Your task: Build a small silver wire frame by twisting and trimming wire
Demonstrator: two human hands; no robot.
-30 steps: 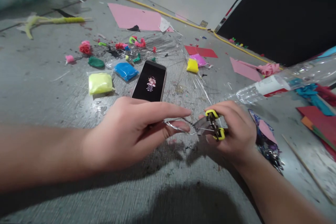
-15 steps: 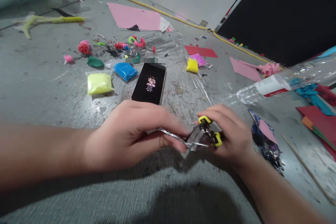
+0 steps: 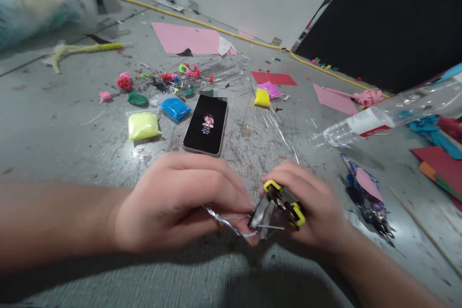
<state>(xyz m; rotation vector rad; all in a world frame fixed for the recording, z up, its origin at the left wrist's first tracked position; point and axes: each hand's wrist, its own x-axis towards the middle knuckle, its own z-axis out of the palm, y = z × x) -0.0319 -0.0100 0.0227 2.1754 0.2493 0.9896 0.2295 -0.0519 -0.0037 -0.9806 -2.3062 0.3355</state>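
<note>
My left hand [image 3: 180, 204] is closed, its thumb and fingers pinching a twisted silver wire [image 3: 227, 224]. The wire's thin straight end sticks out to the right, past my fingertips. My right hand [image 3: 310, 207] is closed around small pliers [image 3: 279, 202] with black and yellow handles. The metal jaws point left and sit apart from each other, right at my left fingertips and the wire's end. Whether they touch the wire, I cannot tell. Beyond my hands a phone [image 3: 206, 125] lies face up with its screen lit.
Clay packets lie past the phone: pale yellow [image 3: 143, 126], blue [image 3: 175, 109] and bright yellow [image 3: 262, 97]. A clear plastic bottle [image 3: 415, 103] lies at right, near a thin stick [image 3: 422, 228]. Pink paper [image 3: 187, 38] is at the back. A plastic bag [image 3: 46, 5] stands far left.
The view has tilted, so the surroundings sit slightly lower. Both hands appear lower too, still together. The pliers' jaws look wider apart than before.
</note>
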